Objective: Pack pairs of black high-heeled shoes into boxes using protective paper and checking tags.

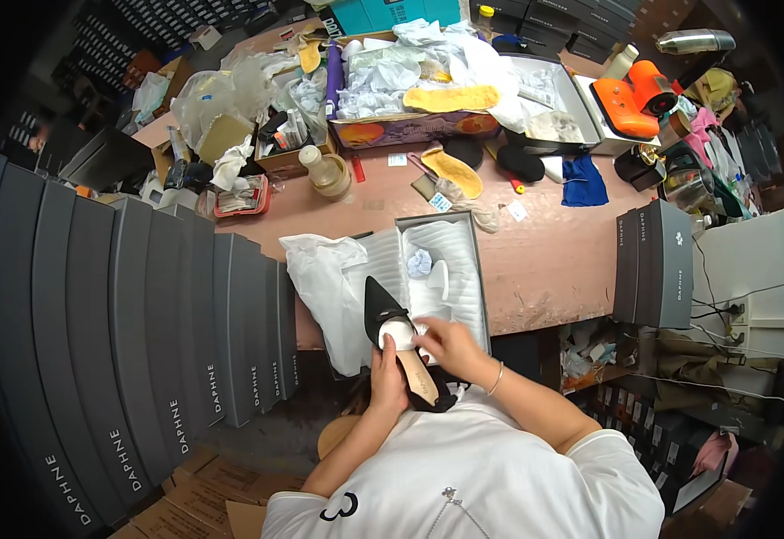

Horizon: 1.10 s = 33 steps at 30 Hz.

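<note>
The black shoe (383, 299), toe far-left and heel near-right, sits gripped in the left hand (390, 382) before the open box (479, 269), the right hand (450, 347) curled beside its opening, perhaps pinching white padding (398, 333).

White cotton-looking T-shirt (518, 467), short-sleeved, loose. Black, curved, open-outlined motif (340, 506) marked its left side. Thin silver-coloured chain necklace (471, 518) hung over the front, with a small pendant (449, 493), perhaps flower-shaped, too small to be sure. Right hand (446, 348) bare; slim silver-coloured bangle (496, 378) circled that wrist. Left hand (388, 379) also bare.
</note>
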{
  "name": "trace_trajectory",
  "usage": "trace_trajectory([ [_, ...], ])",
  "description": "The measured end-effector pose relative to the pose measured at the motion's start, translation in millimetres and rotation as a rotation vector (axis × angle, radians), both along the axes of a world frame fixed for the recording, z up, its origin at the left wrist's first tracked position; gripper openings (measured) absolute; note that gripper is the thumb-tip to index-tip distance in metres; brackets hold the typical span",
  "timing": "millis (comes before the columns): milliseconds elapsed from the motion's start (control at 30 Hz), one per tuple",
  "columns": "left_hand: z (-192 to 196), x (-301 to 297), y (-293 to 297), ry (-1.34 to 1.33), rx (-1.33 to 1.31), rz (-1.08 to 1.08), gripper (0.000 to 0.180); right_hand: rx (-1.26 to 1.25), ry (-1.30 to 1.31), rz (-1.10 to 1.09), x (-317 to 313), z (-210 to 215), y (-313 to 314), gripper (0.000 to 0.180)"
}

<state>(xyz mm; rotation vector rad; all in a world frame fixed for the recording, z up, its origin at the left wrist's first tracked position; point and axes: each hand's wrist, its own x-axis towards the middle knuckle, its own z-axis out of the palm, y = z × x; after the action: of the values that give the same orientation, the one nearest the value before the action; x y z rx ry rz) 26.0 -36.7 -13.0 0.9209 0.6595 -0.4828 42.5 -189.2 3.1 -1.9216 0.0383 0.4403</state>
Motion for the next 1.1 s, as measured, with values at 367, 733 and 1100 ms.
trace_trajectory([
  [367, -6.2, 9.2, 14.8, 0.161, -0.037, -0.125, 0.031, -0.389, -0.517, -0.152, 44.0, -6.5, -38.1, 0.026],
  [733, 11.5, -1.9, -1.4, -0.007, -0.195, 0.029, 0.054, -0.433, -0.685, 0.225, 28.6, 0.1, 34.0, 0.028],
  [1100, -8.5, 5.5, 19.6, 0.13, -0.137, -0.123, 0.065, -0.405, -0.287, 0.113, 107.9, -71.5, -19.7, 0.074],
])
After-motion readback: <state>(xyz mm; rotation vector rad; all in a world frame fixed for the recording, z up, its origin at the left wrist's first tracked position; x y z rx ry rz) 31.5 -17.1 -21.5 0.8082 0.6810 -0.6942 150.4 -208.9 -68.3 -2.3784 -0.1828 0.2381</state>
